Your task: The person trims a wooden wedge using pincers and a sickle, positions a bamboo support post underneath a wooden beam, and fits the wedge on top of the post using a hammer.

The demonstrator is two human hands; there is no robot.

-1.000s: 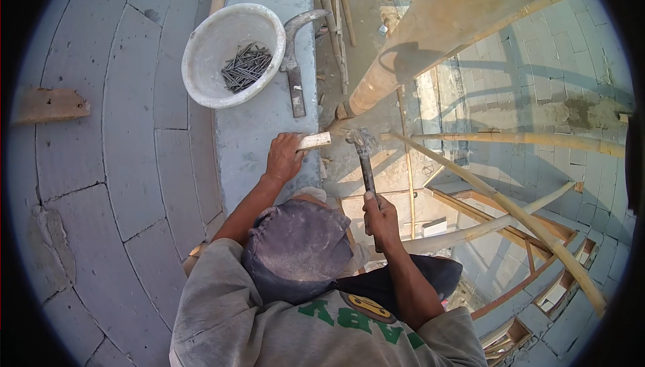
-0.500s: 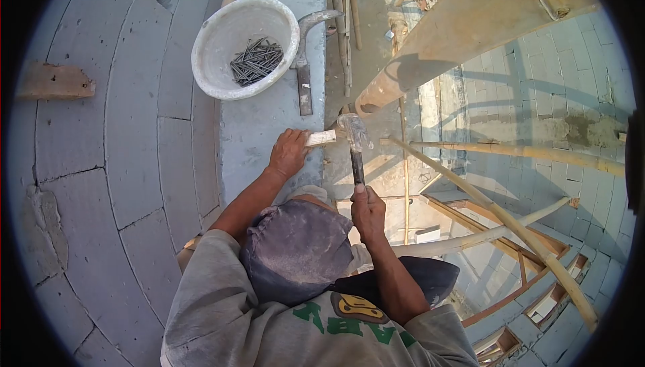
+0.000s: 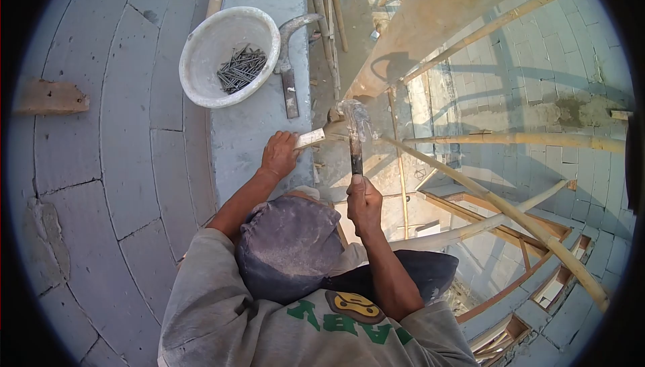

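Note:
My left hand (image 3: pixel 279 154) is closed on a short pale wooden strip (image 3: pixel 310 139) beside the edge of a grey concrete ledge (image 3: pixel 252 128). Closed round the dark handle of a hammer (image 3: pixel 356 128) is my right hand (image 3: pixel 364 204); the hammer's worn metal head points away from me, right of the strip's end. Farther along the ledge stands a white plastic bowl (image 3: pixel 191 89) with a pile of nails (image 3: pixel 242 69) in it. Against the bowl's right side lies a hooked tool (image 3: pixel 290 91) with a dark handle.
A grey block wall (image 3: pixel 127 132) runs along the left, with a wood piece (image 3: pixel 54 97) jutting out. To the right, past the ledge's edge, a wide brown board (image 3: pixel 410 51) slants up and bamboo poles (image 3: pixel 500 209) cross over a lower floor. Wooden frames (image 3: pixel 504 222) are below.
The view has shifted a little, so the bowl and ledge sit farther left and lower. The hammer has moved slightly away from the strip. Both hands keep their hold.

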